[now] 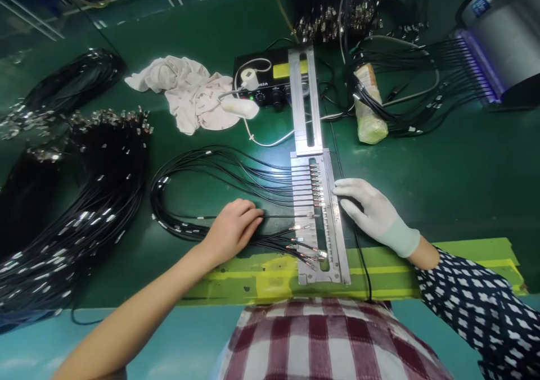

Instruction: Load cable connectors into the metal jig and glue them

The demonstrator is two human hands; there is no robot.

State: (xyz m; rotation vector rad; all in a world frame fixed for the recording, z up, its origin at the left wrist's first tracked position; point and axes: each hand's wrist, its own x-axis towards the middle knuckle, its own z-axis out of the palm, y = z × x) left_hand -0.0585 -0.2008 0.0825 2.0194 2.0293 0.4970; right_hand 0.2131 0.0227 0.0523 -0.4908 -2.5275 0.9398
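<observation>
1. The left hand (232, 228) is bare. Its thumb and fingertips are pinched together on one thin black cable (280, 216).
2. That cable runs straight across to the silver metal holder (336, 228), and its tip lies over the holder, just below the row of other cables.
3. The right hand (369, 208) wears a white glove. Its thumb and fingers are apart, with nothing between them, and the fingertips are at the holder's right edge.
4. A row of black cables (301, 187) lies side by side on the upper part of the holder, with their little metal tips over its long gap.
5. More loose cable ends (310, 254) sit in a messy bunch on the lower part.
6. These cables bend around in a big loop (158, 194) to the left of the holder.
7. A long metal plate with a slot (298, 104) joins the holder's far end, and a black box with knobs (268, 82) is beside it.
8. A crumpled white cloth (189, 90) lies left of the box.
9. Big piles of black cables (105, 172) lie on the far left of the green table (400, 172).
10. A gray machine with purple light (502, 37) is at the far right.
</observation>
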